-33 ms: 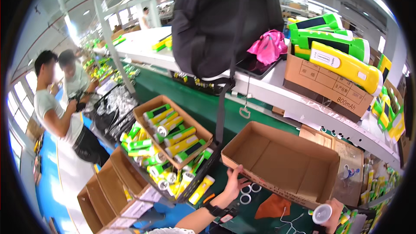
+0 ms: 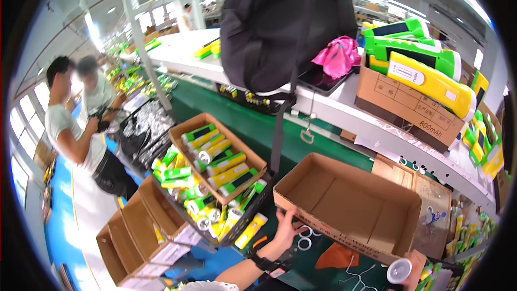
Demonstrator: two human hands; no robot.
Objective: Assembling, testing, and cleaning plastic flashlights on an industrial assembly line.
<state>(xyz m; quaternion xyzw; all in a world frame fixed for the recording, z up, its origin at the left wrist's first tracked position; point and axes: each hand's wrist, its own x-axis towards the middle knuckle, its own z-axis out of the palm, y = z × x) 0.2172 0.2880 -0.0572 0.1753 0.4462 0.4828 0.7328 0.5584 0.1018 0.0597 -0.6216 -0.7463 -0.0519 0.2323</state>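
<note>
An open, shallow cardboard box [image 2: 350, 205] with bare inner walls lies in front of me, over the green bench. At its near left corner my left hand [image 2: 285, 231] grips the front wall, thumb toward the right; some fingertips are hidden by the wall. By the near right corner is my right hand [image 2: 416, 270], its fingers closed around a round, white-rimmed piece [image 2: 399, 271] with a pale, see-through face. Whether that hand also touches the box is hard to see. White rings [image 2: 305, 243] lie close to my left hand.
Left, a cardboard tray [image 2: 221, 196] of yellow-green flashlights rests on a black crate [image 2: 250, 215] of more flashlights. An empty divided carton [image 2: 124, 237] stands lower left. A black bag [image 2: 285, 27] hangs ahead beside a full flashlight carton [image 2: 398, 99]. Two people [image 2: 75, 129] stand far left.
My left hand has shifted slightly down and left along the box's front wall. The box has hardly moved. My right hand keeps the round piece near the corner. The view has shifted slightly.
</note>
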